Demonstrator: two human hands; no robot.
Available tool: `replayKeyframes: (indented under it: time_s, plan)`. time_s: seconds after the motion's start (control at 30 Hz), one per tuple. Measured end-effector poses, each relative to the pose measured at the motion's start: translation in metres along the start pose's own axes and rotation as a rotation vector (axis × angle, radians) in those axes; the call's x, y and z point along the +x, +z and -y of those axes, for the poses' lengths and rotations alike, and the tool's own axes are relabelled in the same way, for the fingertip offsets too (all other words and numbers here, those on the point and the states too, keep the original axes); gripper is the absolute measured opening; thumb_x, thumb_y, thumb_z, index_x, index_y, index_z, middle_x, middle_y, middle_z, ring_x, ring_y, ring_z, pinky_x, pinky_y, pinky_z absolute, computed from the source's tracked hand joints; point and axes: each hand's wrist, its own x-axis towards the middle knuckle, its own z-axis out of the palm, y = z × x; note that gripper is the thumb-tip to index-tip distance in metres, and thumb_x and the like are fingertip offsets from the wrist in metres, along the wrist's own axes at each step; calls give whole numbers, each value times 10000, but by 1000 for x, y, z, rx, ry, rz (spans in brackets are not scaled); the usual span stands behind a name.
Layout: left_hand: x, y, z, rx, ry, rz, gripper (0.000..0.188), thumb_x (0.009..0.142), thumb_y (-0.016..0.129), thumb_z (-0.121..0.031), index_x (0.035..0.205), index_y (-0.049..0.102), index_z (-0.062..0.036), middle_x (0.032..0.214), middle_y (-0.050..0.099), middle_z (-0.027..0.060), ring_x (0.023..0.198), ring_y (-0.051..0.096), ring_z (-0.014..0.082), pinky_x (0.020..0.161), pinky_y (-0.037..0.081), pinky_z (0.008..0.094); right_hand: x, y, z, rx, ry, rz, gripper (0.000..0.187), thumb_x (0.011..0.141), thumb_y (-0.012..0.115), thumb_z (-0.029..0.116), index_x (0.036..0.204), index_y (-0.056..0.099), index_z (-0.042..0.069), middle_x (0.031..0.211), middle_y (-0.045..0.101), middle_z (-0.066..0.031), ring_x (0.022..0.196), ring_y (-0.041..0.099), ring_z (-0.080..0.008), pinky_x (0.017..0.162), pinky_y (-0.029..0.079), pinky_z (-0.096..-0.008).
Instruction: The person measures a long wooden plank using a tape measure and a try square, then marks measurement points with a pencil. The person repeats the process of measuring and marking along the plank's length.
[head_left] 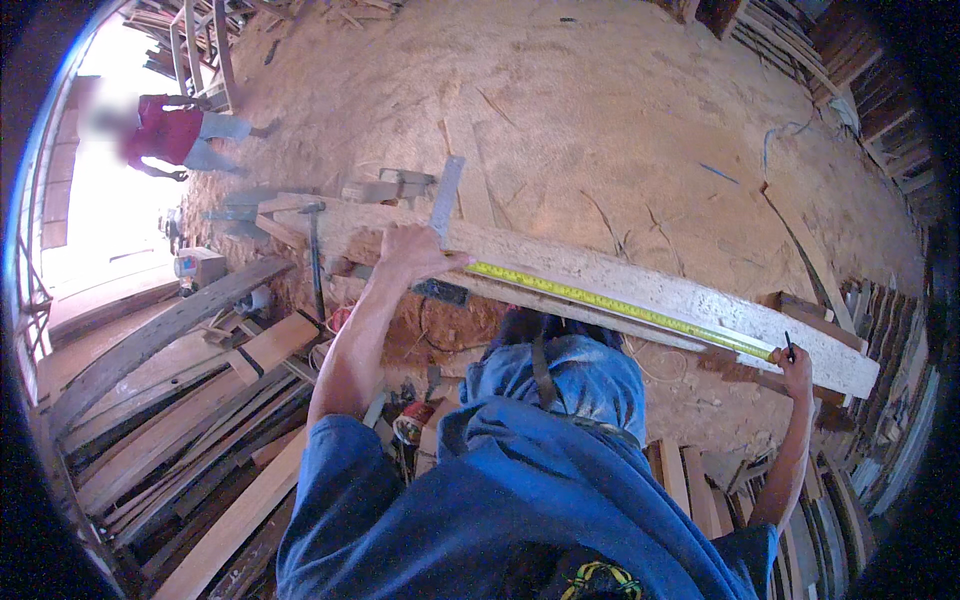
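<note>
A yellow tape measure (600, 302) is stretched along a long pale timber beam (640, 280) in front of me. My left hand (410, 252) is closed at the tape's left end, its thumb pointing along the blade. Just beyond its fingers, a flat metal square (447, 200) lies across the beam and sticks out past the far edge. At the tape's right end my right hand (794, 368) is closed around a dark pen-like marker (788, 342), its fingers against the tape and the beam's near side. What lies under my left palm is hidden.
A hammer (317, 255) rests across the beam's left part. Stacked planks (190, 430) fill the lower left, and more boards (810, 510) lie at lower right. Sawdust-covered ground (620, 130) spreads beyond the beam. Another person in a red shirt (168, 130) stands at the far left.
</note>
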Motion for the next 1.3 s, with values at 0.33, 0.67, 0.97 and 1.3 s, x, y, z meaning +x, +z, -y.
replayKeyframes:
  time_s: [0.33, 0.67, 0.97, 1.3]
  plan:
    - [-8, -11, -9, 11, -14, -3, 993, 719, 563, -908, 1128, 733, -19, 972, 759, 188, 960, 731, 358, 984, 470, 547, -2, 1, -1, -22, -108, -39, 333, 892, 749, 287, 764, 634, 2, 660, 626, -105, 630, 598, -211, 645, 472, -380]
    - [-10, -5, -20, 33, -76, -36, 1000, 719, 583, -892, 1147, 724, 1, 1010, 756, 192, 1008, 721, 356, 1063, 418, 566, -6, -2, 17, 19, -57, -20, 318, 894, 748, 251, 728, 612, 17, 641, 607, -73, 620, 567, -173, 618, 449, -351]
    - [-14, -6, -25, 28, -76, -53, 1003, 708, 610, -875, 1100, 731, 40, 963, 760, 191, 958, 730, 341, 1028, 446, 526, -1, 4, 7, 68, -55, -36, 272, 882, 750, 213, 755, 610, 18, 671, 617, -76, 638, 558, -160, 638, 459, -345]
    - [-12, -5, -27, 15, -57, -55, 1010, 697, 621, -882, 1113, 732, 32, 980, 759, 195, 976, 726, 347, 1021, 450, 527, 2, 1, -4, -23, -66, 6, 249, 879, 752, 223, 817, 672, -5, 780, 693, -166, 744, 662, -269, 730, 500, -410]
